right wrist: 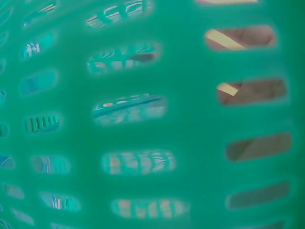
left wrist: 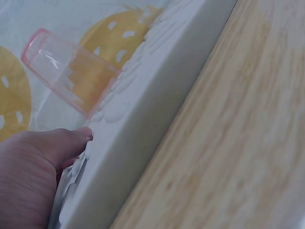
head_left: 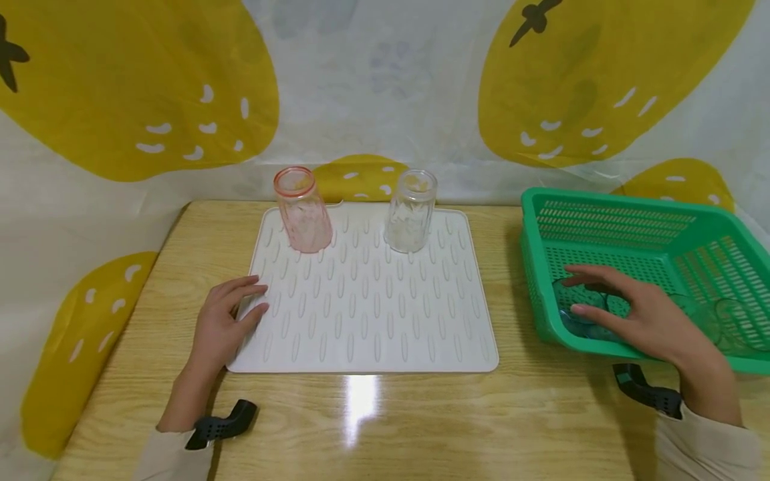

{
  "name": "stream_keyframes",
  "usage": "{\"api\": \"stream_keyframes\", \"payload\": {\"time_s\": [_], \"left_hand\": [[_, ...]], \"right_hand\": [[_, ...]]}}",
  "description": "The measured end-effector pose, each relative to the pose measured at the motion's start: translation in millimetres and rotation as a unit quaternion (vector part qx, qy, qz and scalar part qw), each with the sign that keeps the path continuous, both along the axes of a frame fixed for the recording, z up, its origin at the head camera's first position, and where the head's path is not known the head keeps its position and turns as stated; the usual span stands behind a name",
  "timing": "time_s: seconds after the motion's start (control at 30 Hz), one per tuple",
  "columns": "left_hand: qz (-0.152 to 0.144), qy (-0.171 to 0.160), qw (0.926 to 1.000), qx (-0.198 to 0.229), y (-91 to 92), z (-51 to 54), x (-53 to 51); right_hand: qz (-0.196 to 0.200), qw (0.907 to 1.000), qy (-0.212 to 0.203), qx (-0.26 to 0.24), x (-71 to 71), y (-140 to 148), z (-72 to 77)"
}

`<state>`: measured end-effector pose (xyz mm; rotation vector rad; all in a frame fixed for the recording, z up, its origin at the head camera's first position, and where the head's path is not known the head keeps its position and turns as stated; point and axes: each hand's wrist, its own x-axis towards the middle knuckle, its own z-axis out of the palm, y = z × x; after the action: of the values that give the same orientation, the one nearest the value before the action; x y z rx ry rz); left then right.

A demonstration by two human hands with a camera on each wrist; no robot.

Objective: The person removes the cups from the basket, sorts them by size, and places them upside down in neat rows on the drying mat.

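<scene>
Wood-grained table (head_left: 457, 427) stretches before me, glossy with a patch of reflected light near my side, and behind it hangs a pale cloth (head_left: 373, 87) printed with big yellow fruit. A white mat (head_left: 373, 347) with raised oblong ridges lies in the middle. On its far part stand 2 see-through glasses, well apart: a pink glass (head_left: 307, 220) with a redder ring at the top, on the left, and a clear glass (head_left: 409, 220) to its right. To the right of the mat sits a green basket (head_left: 637, 200) with slotted walls. Inside, near its left front corner, is a bluish glass (head_left: 582, 327), partly hidden by my fingers; more see-through glasses (head_left: 698, 314) lie farther right. My left hand (head_left: 225, 321) rests at the mat's left edge, fingers loose and apart, grasping nothing. My right hand (head_left: 650, 321) reaches over the basket's front rim, thumb and fingers spread about the bluish glass; I cannot tell whether they grip it.
</scene>
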<state>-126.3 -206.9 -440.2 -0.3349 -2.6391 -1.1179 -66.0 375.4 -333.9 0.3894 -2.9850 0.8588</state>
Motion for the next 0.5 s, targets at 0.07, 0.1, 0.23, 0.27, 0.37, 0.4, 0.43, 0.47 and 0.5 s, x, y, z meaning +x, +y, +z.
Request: {"api": "stream_keyframes", "payload": {"time_s": [0.07,0.1,0.23,0.27,0.37,0.4,0.43,0.47,0.5], "left_hand": [[0.0,-0.001,1.0,0.001,0.0,0.4,0.2],[0.0,-0.001,1.0,0.001,0.1,0.5,0.2],[0.001,-0.003,1.0,0.001,0.5,1.4,0.3],[0.001,-0.004,1.0,0.001,0.5,1.7,0.4],[0.002,-0.006,1.0,0.002,0.6,2.5,0.8],[0.002,-0.006,1.0,0.003,0.6,2.7,0.9],[0.003,-0.007,1.0,0.003,0.7,2.9,1.2],[0.003,-0.007,1.0,0.003,0.8,3.0,1.4],[0.003,-0.007,1.0,0.003,1.1,3.1,1.7]], "right_hand": [[-0.004,1.0,-0.007,-0.004,0.4,-0.4,0.4],[-0.004,0.9999,-0.01,-0.005,0.3,-0.3,0.6],[0.006,0.9998,-0.017,-0.013,-0.6,0.3,0.9],[0.007,0.9998,-0.018,-0.012,-0.9,0.4,0.8],[0.009,0.9999,-0.013,-0.004,-1.9,-0.3,-0.1],[0.01,0.9999,-0.007,0.0,-2.1,-0.5,-0.5],[0.012,0.9999,0.001,0.003,-2.4,-0.7,-0.8],[0.017,0.9998,0.013,0.003,-3.0,-0.9,-1.1],[0.023,0.9994,0.025,0.004,-3.6,-1.0,-1.4]]}}
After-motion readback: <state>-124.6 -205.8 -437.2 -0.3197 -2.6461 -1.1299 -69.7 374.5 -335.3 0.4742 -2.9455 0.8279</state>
